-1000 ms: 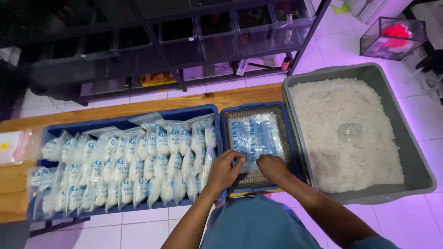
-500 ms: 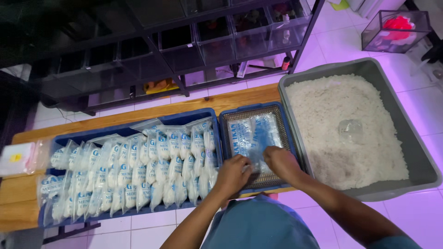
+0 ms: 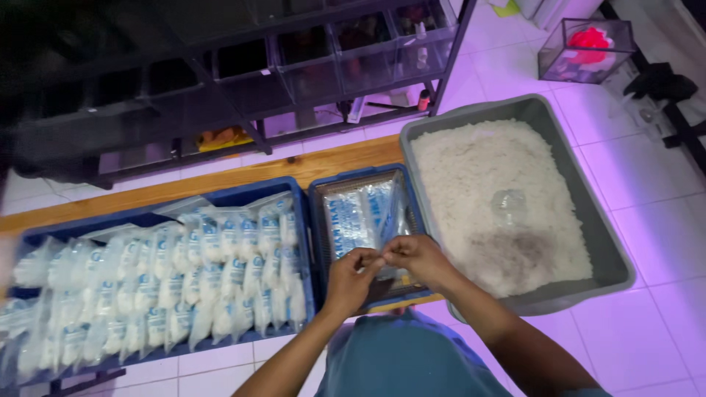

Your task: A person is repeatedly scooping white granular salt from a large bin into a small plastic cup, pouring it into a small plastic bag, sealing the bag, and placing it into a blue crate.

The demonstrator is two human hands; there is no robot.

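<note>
Two hands, left hand (image 3: 351,273) and right hand (image 3: 413,257), are pinched shut on the mouth of an empty plastic bag (image 3: 388,220), held over the small blue tray (image 3: 318,220). If grip is lost, the thin film could be dropped or torn. The grey tub (image 3: 603,242) of white grains (image 3: 493,184) sits just right, so grains could be spilled.

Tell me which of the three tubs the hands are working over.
The small blue crate in the middle, holding flat empty plastic bags. Both the left hand and right hand pinch a bag above it; the long blue crate holds filled bags, the grey tub loose rice.
</note>
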